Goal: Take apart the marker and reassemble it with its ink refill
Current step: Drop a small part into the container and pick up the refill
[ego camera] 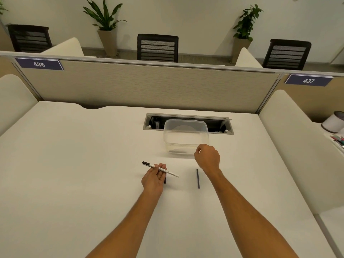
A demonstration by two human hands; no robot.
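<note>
Two bare hands reach over a white desk [74, 164] near the middle of the frame. Toward lower centre, the left hand [153, 178] is turned palm-up and holds the marker [160, 169] across its fingers, which are curled lightly beneath the white barrel; the marker's black end points to the upper left and its pale end sticks out to the lower right, past the fingertips. A small dark piece [165, 180] shows just under the right edge of that hand, mostly hidden, and what it is cannot be told. To the right of it, lying alone on the desk and running almost straight up and down in the frame, is the thin dark ink refill [198, 178], apart from both hands and just left of the right forearm. The right hand [207, 157] is above the refill in the frame, back toward the camera, fingers loosely curled with the fingertips drawn together; whether it pinches anything cannot be seen. Just behind it stands a clear plastic container [186, 127], partly over an open cable tray [150, 121] set into the desk. At the right edge sit a white cup [333, 123] and some coloured pens [337, 139].
</note>
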